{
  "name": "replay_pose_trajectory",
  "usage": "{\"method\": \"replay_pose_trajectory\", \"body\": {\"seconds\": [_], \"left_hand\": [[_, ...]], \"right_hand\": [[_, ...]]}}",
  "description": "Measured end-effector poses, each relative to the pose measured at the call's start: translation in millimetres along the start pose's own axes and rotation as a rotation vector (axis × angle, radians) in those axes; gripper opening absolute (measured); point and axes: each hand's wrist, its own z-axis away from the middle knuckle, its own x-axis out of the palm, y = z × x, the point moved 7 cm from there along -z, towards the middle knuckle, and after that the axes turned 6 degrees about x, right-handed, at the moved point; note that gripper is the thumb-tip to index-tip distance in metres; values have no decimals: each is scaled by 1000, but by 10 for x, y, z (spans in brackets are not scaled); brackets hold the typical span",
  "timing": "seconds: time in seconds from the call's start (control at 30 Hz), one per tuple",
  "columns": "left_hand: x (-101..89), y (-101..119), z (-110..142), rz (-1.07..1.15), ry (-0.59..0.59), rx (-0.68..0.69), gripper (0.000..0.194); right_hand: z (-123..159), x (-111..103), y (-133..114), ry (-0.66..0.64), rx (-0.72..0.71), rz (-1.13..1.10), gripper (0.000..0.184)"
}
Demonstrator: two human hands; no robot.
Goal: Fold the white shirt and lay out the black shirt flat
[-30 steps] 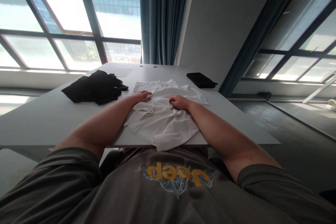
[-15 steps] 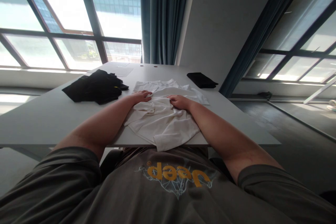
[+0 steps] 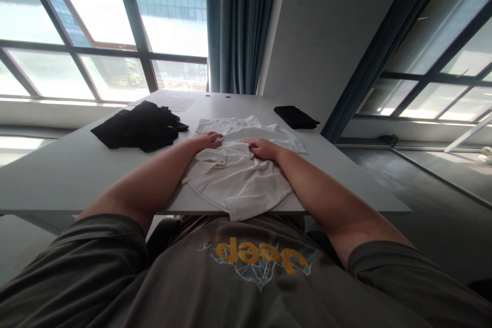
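Observation:
A white T-shirt (image 3: 242, 182) lies rumpled on the table in front of me, partly folded over, with one corner hanging past the near edge. My left hand (image 3: 209, 140) rests on its left side, fingers stretched out over the cloth. On the other side, my right hand (image 3: 263, 148) has its fingers curled on the edge of the folded layer, thumb towards me. The far part of the shirt, with its collar, spreads out beyond both hands. Cloth beneath the palms is hidden.
The white table (image 3: 346, 179) carries a loose heap of black clothing (image 3: 140, 125) at left and a neatly folded black garment (image 3: 295, 117) at far right. A sheet of paper (image 3: 180, 105) lies near the back left. Curtains (image 3: 238, 25) and windows stand behind.

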Motion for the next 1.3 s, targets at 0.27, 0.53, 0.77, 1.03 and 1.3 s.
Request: {"method": "replay_pose_trajectory", "body": {"seconds": [0.27,0.53,0.77,1.03,1.3], "left_hand": [[-33,36,28,-3,5,-1,72],[-57,42,32,-34,17,-14,75],[-22,10,9,4,6,-8,73],[-4,1,-19,-6,-6,-26,72],[1,0,-21,-10,-16,-32,71]], "right_hand": [[-6,7,13,-6,-6,1,32],[0,-6,-4,2,4,-3,32],[-4,-4,18,7,-2,-1,35],[1,-13,28,14,-12,5,34],[-19,-5,40,16,-18,2,35]]}}
